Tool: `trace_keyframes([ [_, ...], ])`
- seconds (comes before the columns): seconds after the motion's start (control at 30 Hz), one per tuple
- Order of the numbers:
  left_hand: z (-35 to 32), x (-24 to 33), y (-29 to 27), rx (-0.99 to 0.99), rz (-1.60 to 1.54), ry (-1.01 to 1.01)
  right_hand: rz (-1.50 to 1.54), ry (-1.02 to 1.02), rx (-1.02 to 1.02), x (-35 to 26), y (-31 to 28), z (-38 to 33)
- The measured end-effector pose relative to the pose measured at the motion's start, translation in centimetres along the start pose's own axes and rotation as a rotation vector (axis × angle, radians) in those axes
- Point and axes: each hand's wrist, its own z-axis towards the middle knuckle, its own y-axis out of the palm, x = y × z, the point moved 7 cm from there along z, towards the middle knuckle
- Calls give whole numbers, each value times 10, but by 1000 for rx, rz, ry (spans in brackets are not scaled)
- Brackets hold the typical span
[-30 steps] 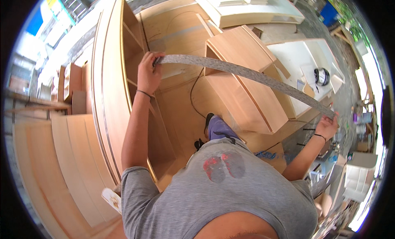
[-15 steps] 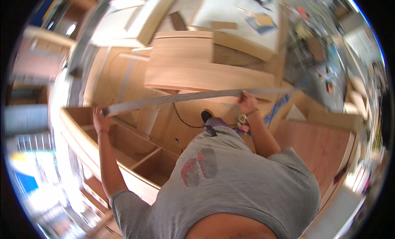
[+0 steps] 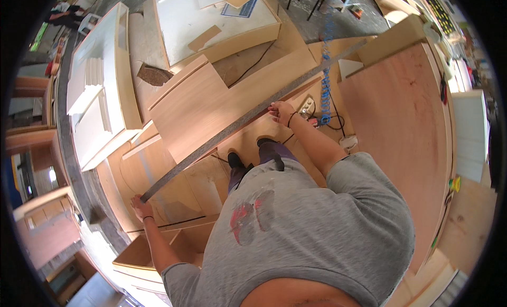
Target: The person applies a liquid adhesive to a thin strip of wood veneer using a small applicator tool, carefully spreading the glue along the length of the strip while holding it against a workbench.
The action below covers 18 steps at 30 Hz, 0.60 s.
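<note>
A long, narrow grey strip [image 3: 227, 134] slants across the view from lower left to upper right, above the wooden panel. My left hand [image 3: 140, 207] is closed on its lower-left end. My right hand [image 3: 281, 113] has bent fingers at the strip's near edge, past its middle, and seems to pinch it there. Beyond my right hand, the strip's far end reaches over toward the upper right. Below the strip lies an L-shaped light wood panel [image 3: 193, 109] with a straight edge facing me.
An open wooden cabinet frame [image 3: 138, 250] is at my lower left. To my right stands a large reddish wood panel [image 3: 396, 122]. A blue coiled hose [image 3: 326, 88] and a power strip [image 3: 306, 106] lie near my right hand. White-topped cabinets [image 3: 211, 22] stand beyond.
The view has turned, and the strip, nearly level before, now slants up to the right. My left hand sits lower in view and my right hand farther left. Both keep to the strip.
</note>
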Motion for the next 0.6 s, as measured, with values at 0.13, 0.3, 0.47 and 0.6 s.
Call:
trace_keyframes([
  [0.13, 22, 24, 30, -165, 23, 41, 34, -30, 105, 35, 0, -19],
  [0.3, 31, 21, 80, -305, -19, 15, 16, -44, 152, 80, 0, -55],
  [0.47, 37, 19, 151, -469, -102, 130, 111, -42, 232, 135, -29, -80],
  [0.6, 41, 26, 186, -532, -149, 155, 20, 4, 369, 174, -40, -120],
])
